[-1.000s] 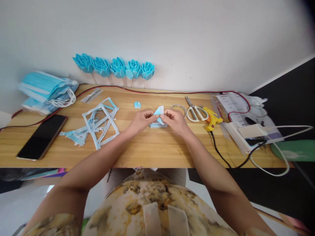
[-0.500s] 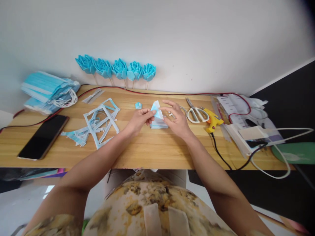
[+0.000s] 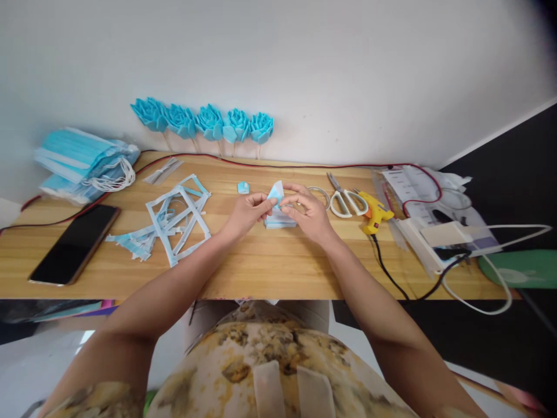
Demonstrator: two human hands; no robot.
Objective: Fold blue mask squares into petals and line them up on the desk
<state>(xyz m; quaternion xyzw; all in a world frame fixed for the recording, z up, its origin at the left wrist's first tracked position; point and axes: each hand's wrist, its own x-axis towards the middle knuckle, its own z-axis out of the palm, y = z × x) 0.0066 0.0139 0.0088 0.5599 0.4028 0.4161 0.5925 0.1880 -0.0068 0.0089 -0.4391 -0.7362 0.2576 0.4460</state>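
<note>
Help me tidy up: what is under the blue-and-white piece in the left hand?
Beneath the piece, flat light-blue material lies on the table. The left hand and right hand cover part of it, so its full outline is hidden.

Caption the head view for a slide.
A left hand pinches a blue-white piece, the right hand close beside it, five blue flowers behind.

Soft light covers the tabletop (image 3: 270, 261) around the fingers (image 3: 263, 205). Far beyond them, edges stretch and blur.
</note>
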